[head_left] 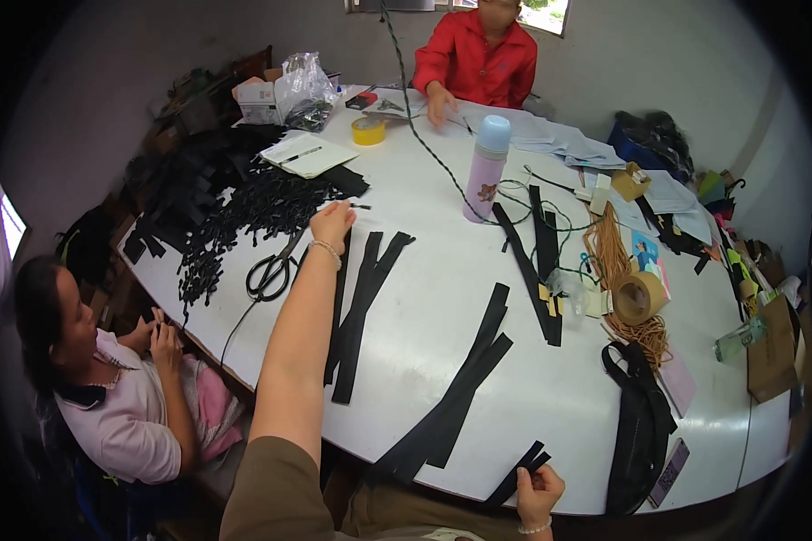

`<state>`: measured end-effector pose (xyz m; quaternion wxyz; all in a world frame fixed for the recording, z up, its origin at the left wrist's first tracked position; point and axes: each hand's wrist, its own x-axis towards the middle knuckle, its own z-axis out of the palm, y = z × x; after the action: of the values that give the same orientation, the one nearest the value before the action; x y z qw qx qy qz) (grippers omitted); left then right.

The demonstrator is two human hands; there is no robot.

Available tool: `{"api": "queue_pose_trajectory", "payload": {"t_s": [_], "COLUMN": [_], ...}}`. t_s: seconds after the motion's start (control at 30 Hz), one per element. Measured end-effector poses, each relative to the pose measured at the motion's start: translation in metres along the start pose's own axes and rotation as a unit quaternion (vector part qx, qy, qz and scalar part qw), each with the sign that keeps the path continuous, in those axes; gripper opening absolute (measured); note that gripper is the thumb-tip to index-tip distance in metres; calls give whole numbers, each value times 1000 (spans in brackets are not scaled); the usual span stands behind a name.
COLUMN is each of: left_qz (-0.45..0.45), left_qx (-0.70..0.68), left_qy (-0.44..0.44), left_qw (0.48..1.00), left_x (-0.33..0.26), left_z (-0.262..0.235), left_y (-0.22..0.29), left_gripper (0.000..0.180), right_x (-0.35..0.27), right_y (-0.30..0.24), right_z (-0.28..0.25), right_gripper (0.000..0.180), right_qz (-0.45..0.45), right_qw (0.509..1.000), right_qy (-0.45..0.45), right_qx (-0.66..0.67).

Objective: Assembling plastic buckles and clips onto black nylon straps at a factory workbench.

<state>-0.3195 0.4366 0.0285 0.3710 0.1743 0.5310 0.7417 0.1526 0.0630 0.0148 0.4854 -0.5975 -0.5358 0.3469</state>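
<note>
My left hand (pixel 334 223) reaches far across the table, its fingers closed together beside a small dark piece (pixel 361 206); what they pinch, if anything, I cannot make out. Left of it spreads a heap of small black cord pulls (pixel 262 209). Under my left forearm and beside it, long black fabric strips (pixel 359 316) lie crossed. At the near edge my right hand (pixel 539 494) pinches a black strip (pixel 512 476), whose two ends stick up past the fingers. More black strips (pixel 451 397) fan out between my arms.
Black-handled scissors (pixel 271 276) lie by the heap. A lilac flask (pixel 485 176) stands mid-table near a green cable, tan cords (pixel 609 243) and a brown tape roll (pixel 639 298). A black pouch (pixel 639 433) lies right. Co-workers sit left (pixel 122 388) and far (pixel 478 59).
</note>
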Motion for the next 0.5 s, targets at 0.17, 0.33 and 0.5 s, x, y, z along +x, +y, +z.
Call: {"api": "queue_pose_trajectory", "payload": {"t_s": [0.17,0.33,0.5], "left_qz": [386,358,359], "left_qx": [462,622,666], "left_qy": [176,192,28], "left_qw": [779,670,653], "left_x": [58,27,37], "left_z": [-71,-89,-61], "left_y": [21,42,20], "left_gripper": [36,32,29], "right_x": [0,4,5], "right_y": [-9,-19,-23], "right_z": [2,6,10], "right_gripper": [9,9,9], "right_qz": [31,21,32], "right_qw": [999,1000,999], "right_qy": [2,15,-1], "right_qx": [18,-6,2]}}
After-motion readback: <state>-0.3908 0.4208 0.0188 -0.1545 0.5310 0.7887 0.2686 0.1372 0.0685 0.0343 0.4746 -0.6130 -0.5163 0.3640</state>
